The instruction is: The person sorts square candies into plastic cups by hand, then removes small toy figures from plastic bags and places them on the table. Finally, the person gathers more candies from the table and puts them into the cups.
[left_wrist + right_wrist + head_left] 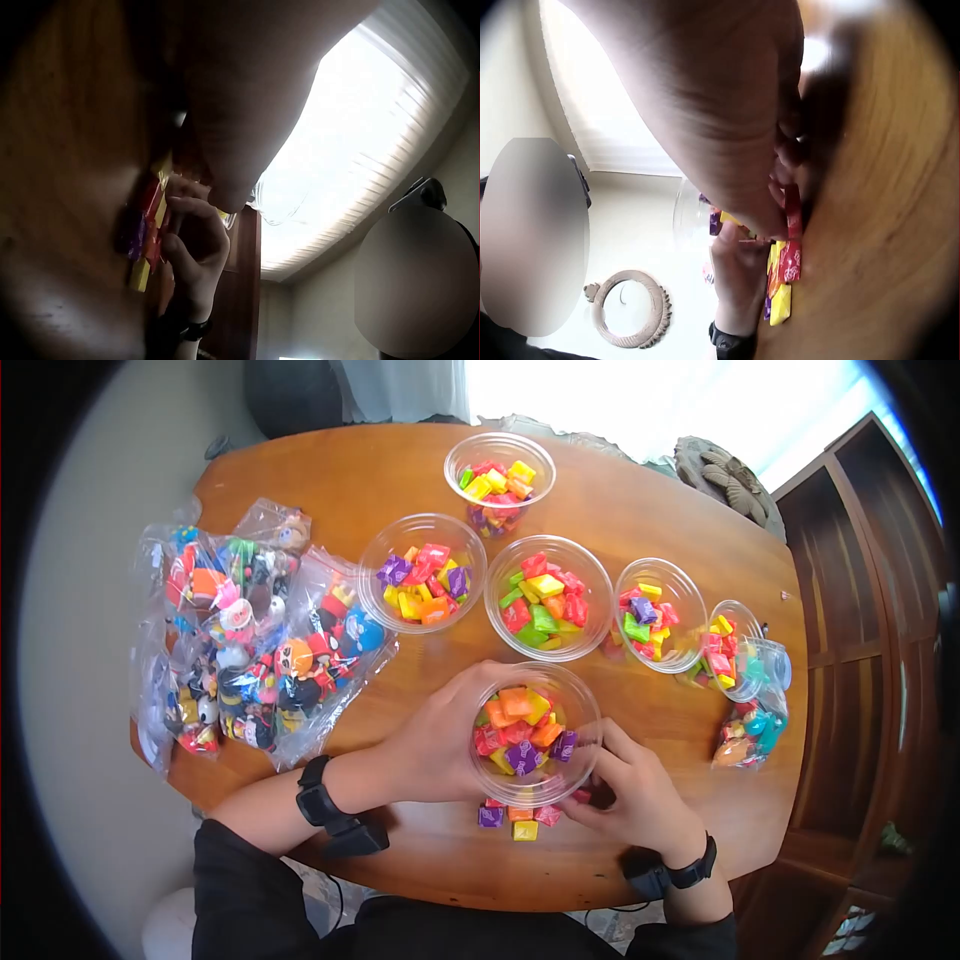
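Note:
My left hand (445,735) grips the side of a clear plastic cup (590,705) filled with orange, red, yellow and purple wrapped candies (520,730). Close in front of this cup lies a small group of loose candies (524,830), among them a purple, a yellow and a pink one. At the cup's right side my right hand (640,790) is low over the table, its thumb and fingers pinching a red candy (793,210). The right wrist view has that candy beside the loose yellow candy (781,304) and other red ones. The cup rim partly covers the right fingertips in the head view.
Several more candy-filled cups, including a middle one (548,598) and a far one (500,490), stand beyond my hands. Bags of small figurines (235,630) lie at the left of the wooden table (420,870). A small bag (750,735) sits near the right edge.

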Tool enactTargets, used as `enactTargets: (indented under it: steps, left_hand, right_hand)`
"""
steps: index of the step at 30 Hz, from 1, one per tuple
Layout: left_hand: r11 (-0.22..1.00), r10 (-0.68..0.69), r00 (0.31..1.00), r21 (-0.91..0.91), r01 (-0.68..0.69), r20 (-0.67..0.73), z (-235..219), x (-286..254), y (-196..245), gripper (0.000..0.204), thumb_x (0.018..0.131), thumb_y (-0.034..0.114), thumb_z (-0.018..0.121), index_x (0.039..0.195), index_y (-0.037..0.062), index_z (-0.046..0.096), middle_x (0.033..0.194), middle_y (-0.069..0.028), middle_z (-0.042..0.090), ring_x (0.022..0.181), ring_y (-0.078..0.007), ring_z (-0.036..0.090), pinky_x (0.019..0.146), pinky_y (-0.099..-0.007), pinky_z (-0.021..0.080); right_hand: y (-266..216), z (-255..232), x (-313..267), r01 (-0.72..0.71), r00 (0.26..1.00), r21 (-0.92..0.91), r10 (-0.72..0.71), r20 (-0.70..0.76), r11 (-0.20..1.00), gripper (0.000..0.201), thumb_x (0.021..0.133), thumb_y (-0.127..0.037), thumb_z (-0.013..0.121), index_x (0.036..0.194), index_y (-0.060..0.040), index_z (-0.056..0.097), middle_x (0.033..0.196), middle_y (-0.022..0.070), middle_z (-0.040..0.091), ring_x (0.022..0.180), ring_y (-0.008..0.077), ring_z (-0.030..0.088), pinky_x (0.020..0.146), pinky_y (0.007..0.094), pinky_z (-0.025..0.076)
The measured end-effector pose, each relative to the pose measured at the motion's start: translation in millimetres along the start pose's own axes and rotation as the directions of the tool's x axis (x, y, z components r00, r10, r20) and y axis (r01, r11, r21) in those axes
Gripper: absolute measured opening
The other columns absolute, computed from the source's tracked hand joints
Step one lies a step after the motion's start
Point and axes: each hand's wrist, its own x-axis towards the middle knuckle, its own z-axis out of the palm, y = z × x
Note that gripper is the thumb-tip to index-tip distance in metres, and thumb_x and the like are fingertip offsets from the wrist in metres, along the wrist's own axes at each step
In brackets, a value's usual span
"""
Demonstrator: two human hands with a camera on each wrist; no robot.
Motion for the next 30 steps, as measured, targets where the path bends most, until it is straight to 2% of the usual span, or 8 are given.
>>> enactTargets:
  steps: [6, 10, 12, 14, 20, 24, 28, 30]
  left_hand:
    - [0.993, 0.104, 0.995, 0.049, -0.104, -0.010, -0.9, 2.1, -1.8, 0.093, 0.078, 0.028, 0.100, 0.156, 0.0095, 0.053, 0.137, -0.0134, 0.066, 0.123, -0.0366, 0.064, 0.103, -0.0461, 0.054]
    - [0.992, 0.070, 0.997, 0.103, -0.072, 0.019, -5.4, 3.5, 3.9, 0.096, 0.073, 0.027, 0.104, 0.155, 0.0084, 0.056, 0.138, -0.0128, 0.067, 0.123, -0.0323, 0.067, 0.106, -0.0440, 0.056]
    - [0.994, 0.057, 0.997, 0.090, -0.061, 0.046, -6.0, 2.7, 4.1, 0.098, 0.076, 0.029, 0.101, 0.160, 0.0119, 0.054, 0.129, -0.0124, 0.067, 0.117, -0.0332, 0.066, 0.101, -0.0446, 0.054]
    - [0.996, 0.045, 0.996, 0.074, -0.051, 0.075, -7.0, 2.8, 5.5, 0.099, 0.078, 0.030, 0.098, 0.164, 0.0154, 0.052, 0.120, -0.0119, 0.067, 0.111, -0.0342, 0.064, 0.096, -0.0453, 0.052]
    - [0.988, 0.087, 0.989, 0.117, -0.101, 0.121, -5.4, 4.7, 4.0, 0.102, 0.078, 0.038, 0.100, 0.163, 0.0091, 0.052, 0.135, -0.0117, 0.070, 0.118, -0.0317, 0.068, 0.103, -0.0451, 0.051]
    - [1.000, -0.027, 0.999, 0.001, 0.027, -0.044, 0.8, 0.6, -0.3, 0.097, 0.077, 0.035, 0.101, 0.155, 0.0052, 0.051, 0.136, -0.0178, 0.067, 0.123, -0.0393, 0.068, 0.107, -0.0482, 0.054]
    - [0.999, -0.023, 0.999, 0.025, 0.024, -0.037, 0.8, -0.3, -2.9, 0.093, 0.078, 0.036, 0.100, 0.151, 0.0040, 0.052, 0.135, -0.0189, 0.067, 0.125, -0.0404, 0.068, 0.107, -0.0479, 0.055]
    - [1.000, -0.015, 0.999, 0.023, 0.016, -0.035, -0.3, 0.2, -2.7, 0.093, 0.078, 0.036, 0.100, 0.150, 0.0036, 0.053, 0.135, -0.0189, 0.068, 0.125, -0.0405, 0.068, 0.107, -0.0480, 0.055]
  right_hand:
    - [17.1, 6.6, 3.8, 0.242, 0.966, -0.158, -0.252, -0.051, 0.957, 0.026, 0.090, -0.008, 0.089, 0.111, -0.0100, 0.073, 0.115, 0.0048, 0.068, 0.076, 0.0152, 0.073, 0.066, 0.0342, 0.059]
    - [20.7, 12.2, -13.8, 0.084, 0.966, 0.008, -0.079, -0.245, 0.996, 0.031, 0.086, 0.000, 0.090, 0.110, -0.0104, 0.073, 0.116, 0.0084, 0.068, 0.080, 0.0193, 0.072, 0.068, 0.0351, 0.059]
    - [22.6, 16.0, -18.4, 0.279, 0.732, -0.174, -0.327, -0.598, 0.944, 0.040, 0.082, 0.007, 0.091, 0.113, -0.0117, 0.074, 0.116, 0.0103, 0.064, 0.083, 0.0233, 0.069, 0.070, 0.0344, 0.057]
    - [18.5, 15.6, -28.7, 0.297, 0.696, -0.204, -0.358, -0.623, 0.933, 0.044, 0.080, 0.004, 0.093, 0.117, -0.0130, 0.078, 0.115, 0.0083, 0.058, 0.086, 0.0233, 0.066, 0.070, 0.0329, 0.055]
    - [7.5, 9.6, -23.4, 0.321, 0.823, -0.298, -0.421, -0.383, 0.899, 0.040, 0.086, -0.012, 0.093, 0.124, -0.0122, 0.081, 0.114, 0.0055, 0.051, 0.091, 0.0213, 0.062, 0.075, 0.0343, 0.052]
    - [-1.4, -9.4, -14.2, 0.169, 0.908, -0.014, -0.162, -0.386, 0.985, 0.047, 0.089, -0.022, 0.091, 0.128, -0.0069, 0.072, 0.110, 0.0137, 0.062, 0.095, 0.0275, 0.066, 0.080, 0.0408, 0.055]
    - [-3.3, -30.7, -3.2, 0.023, 0.993, -0.153, -0.004, 0.122, 0.988, 0.048, 0.081, -0.023, 0.096, 0.119, -0.0051, 0.073, 0.106, 0.0121, 0.066, 0.096, 0.0327, 0.067, 0.083, 0.0417, 0.057]
    - [-1.0, -25.6, -0.8, 0.095, 0.989, -0.158, -0.076, 0.123, 0.983, 0.041, 0.080, -0.017, 0.095, 0.113, -0.0057, 0.074, 0.104, 0.0104, 0.066, 0.097, 0.0337, 0.066, 0.085, 0.0418, 0.057]
